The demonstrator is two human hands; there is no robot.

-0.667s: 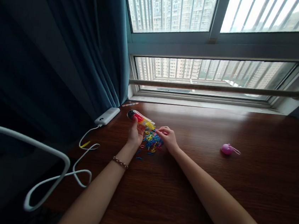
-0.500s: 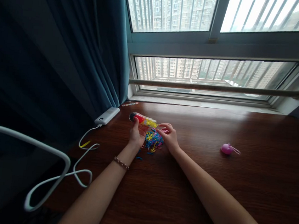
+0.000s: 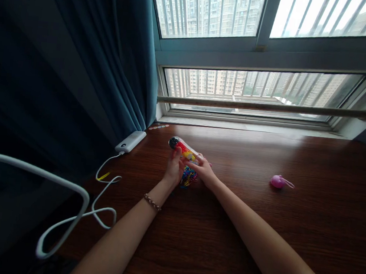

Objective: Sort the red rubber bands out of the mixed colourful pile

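My left hand (image 3: 175,169) is wrapped round a clear plastic bottle (image 3: 182,148), which lies tilted with its rounded end up to the left. Layers of small black, red and yellow pieces, which look like rubber bands, fill it. My right hand (image 3: 204,169) has its fingers closed about the bottle's lower right end; exactly what the fingertips pinch there is hidden. Under both hands, a pile of small blue, yellow and pink rubber bands (image 3: 188,177) lies on the table, partly covered by them.
On the brown wooden table (image 3: 241,230), a pink rounded piece with a loop (image 3: 277,181) lies to the right. A white power bank (image 3: 131,142) with a white cable (image 3: 99,206) is at the left by the blue curtain (image 3: 132,62). The window and its rail (image 3: 264,106) are behind.
The bottle and my left hand have moved right, and the bottle tilts more steeply down to the right. My right hand's fingers have closed in on its lower end, over the pile.
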